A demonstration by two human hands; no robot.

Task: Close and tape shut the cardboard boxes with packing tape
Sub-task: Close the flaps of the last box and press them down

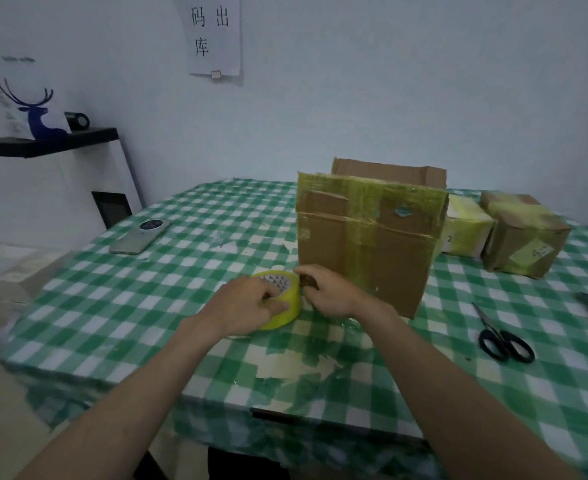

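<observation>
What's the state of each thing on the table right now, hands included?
left hand: grips the tape roll
right hand: pinching at the roll's edge
yellow tape roll: lying flat on the tablecloth, held
large cardboard box: upright, front taped, back flap standing up
small taped box: closed, wrapped in tape
white box: closed, taped, between the two
scissors: closed, lying flat, untouched
phone: face down, idle

Left hand (247,306) grips tape roll (285,306); right hand (327,292) apparently picks it.
</observation>
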